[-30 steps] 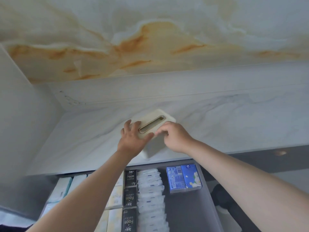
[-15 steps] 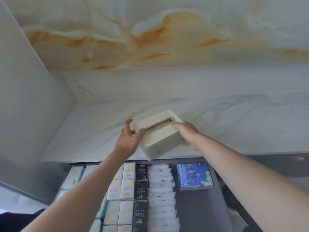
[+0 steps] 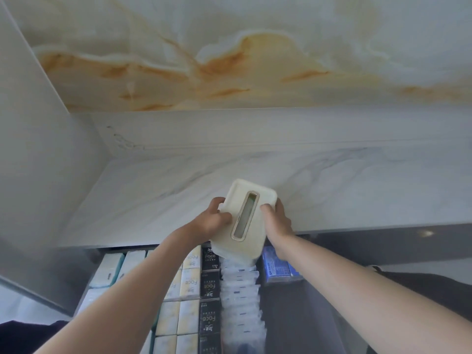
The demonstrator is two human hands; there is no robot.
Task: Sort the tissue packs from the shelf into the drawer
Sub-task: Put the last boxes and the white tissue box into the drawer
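Drawer (image 3: 293, 315), open below the shelf (image 3: 153, 200):
- White-and-teal packs (image 3: 109, 272) and cream packs (image 3: 189, 282), counts hidden by an arm.
- Four black packs (image 3: 210, 286), one column.
- One left hand (image 3: 213, 221), gripping the box's left edge.
- One tissue box (image 3: 256, 233), over the shelf's front edge. It is cream with rounded corners, its gold-rimmed slot faces up, and its long axis runs near-to-far, the far end leaning right.
- One right hand (image 3: 277, 221), clasping the right side.
- One blue pack (image 3: 277, 268).

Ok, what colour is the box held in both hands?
Cream-white tissue box with a tan-rimmed slot; the head view shows it best.
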